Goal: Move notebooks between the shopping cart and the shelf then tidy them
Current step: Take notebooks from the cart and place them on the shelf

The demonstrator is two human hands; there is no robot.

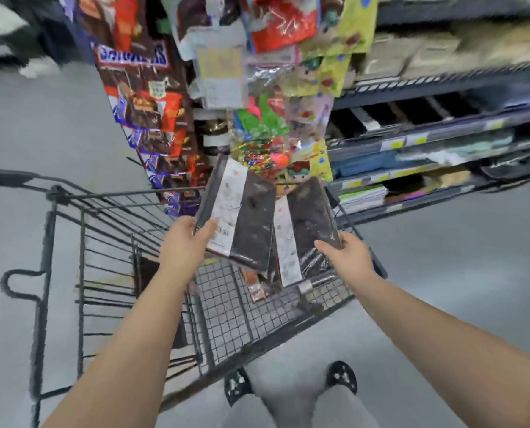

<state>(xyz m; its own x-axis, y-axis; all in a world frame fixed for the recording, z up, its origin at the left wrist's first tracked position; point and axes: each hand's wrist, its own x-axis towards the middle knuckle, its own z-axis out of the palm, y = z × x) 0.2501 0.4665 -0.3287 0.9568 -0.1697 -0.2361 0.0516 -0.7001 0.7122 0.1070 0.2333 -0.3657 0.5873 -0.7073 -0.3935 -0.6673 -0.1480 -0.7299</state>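
Each hand holds a dark notebook with a white printed band, both raised above the black wire shopping cart (81, 242). My left hand (185, 242) grips the near edge of the left notebook (242, 211). The right notebook (310, 223) is gripped at its near right corner by my right hand (348, 257). The two notebooks overlap slightly in the middle. Something orange-brown lies in the cart's child seat (257, 285) below them, partly hidden. The shelf (443, 140) with stacked stationery runs along the right.
Hanging candy bags (140, 97) and colourful toy packs (276, 125) cover the shelf end straight ahead. Grey floor (35, 125) lies left of the cart and to the right near the shelf. My feet in dark shoes (341, 376) stand behind the cart.
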